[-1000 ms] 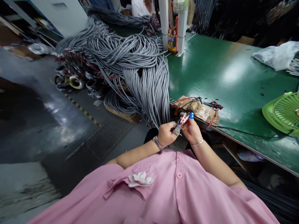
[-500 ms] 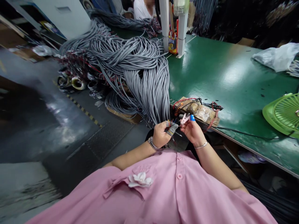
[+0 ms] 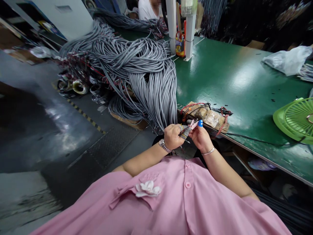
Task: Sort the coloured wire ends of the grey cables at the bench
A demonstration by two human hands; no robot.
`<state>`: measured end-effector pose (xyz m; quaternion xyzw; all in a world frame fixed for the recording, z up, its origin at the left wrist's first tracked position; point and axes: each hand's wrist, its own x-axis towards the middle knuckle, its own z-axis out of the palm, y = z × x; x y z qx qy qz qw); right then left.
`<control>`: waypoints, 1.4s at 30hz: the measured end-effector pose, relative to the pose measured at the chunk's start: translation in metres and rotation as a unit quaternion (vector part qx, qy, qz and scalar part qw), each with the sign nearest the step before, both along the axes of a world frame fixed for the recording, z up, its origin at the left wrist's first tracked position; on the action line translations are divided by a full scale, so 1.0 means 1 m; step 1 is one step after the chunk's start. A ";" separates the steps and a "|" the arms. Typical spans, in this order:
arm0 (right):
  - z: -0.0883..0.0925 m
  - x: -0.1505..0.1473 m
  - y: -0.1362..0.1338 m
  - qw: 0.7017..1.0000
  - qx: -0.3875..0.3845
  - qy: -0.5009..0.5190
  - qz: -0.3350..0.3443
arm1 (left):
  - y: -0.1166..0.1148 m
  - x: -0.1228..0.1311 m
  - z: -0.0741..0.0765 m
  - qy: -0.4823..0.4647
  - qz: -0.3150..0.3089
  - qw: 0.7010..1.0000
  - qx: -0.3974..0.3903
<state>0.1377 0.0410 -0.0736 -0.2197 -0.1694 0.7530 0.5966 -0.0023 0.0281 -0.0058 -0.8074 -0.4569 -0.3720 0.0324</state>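
Note:
My left hand [image 3: 172, 136], with a watch on the wrist, is closed round the end of a grey cable [image 3: 184, 131] whose thin coloured wires stick out. My right hand [image 3: 201, 138], a blue cover on one fingertip, is closed on a small pink snipper [image 3: 193, 124] whose tip meets the cable end. Both hands hover just off the near edge of the green table [image 3: 234, 78], beside a brown taped block [image 3: 207, 115]. A big bundle of grey cables [image 3: 151, 75] drapes over the table's left end, down towards my hands.
A green plastic fan grille [image 3: 295, 119] lies at the right. A clear plastic bag [image 3: 286, 60] sits far right. White posts [image 3: 190, 29] and a small yellow bag [image 3: 180, 42] stand at the back. Another person [image 3: 149, 8] sits beyond the cables. Tape rolls [image 3: 78, 86] lie on the floor.
My left hand has turned and drawn the cable end closer to the snipper; the two hands are now tighter together. The view shifted slightly.

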 end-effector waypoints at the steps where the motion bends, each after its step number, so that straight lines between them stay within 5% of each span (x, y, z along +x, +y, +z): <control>1: 0.002 0.000 0.001 1.000 -0.009 0.015 0.003 | 0.001 0.000 -0.002 0.000 -0.002 1.000 -0.001; 14: 0.003 -0.007 0.003 0.997 -0.037 0.022 -0.056 | -0.003 -0.005 -0.015 -0.006 -0.033 0.999 -0.034; 23: -0.012 -0.002 -0.002 0.996 -0.034 0.066 0.039 | -0.013 -0.005 -0.010 -0.074 -0.007 0.993 -0.089; 26: -0.020 0.001 -0.005 0.995 -0.047 0.064 0.053 | -0.022 -0.005 -0.008 -0.212 0.006 0.952 -0.221; 29: -0.030 0.002 -0.010 0.994 -0.073 0.055 0.056 | -0.025 -0.006 -0.011 -0.376 0.014 0.854 -0.359; 33: -0.037 -0.004 -0.024 0.993 -0.061 -0.016 0.096 | -0.023 -0.010 -0.016 -0.514 0.024 0.740 -0.432; 42: -0.027 -0.034 -0.049 0.937 0.175 -0.196 0.231 | -0.026 -0.007 -0.014 -0.555 -0.002 0.699 -0.450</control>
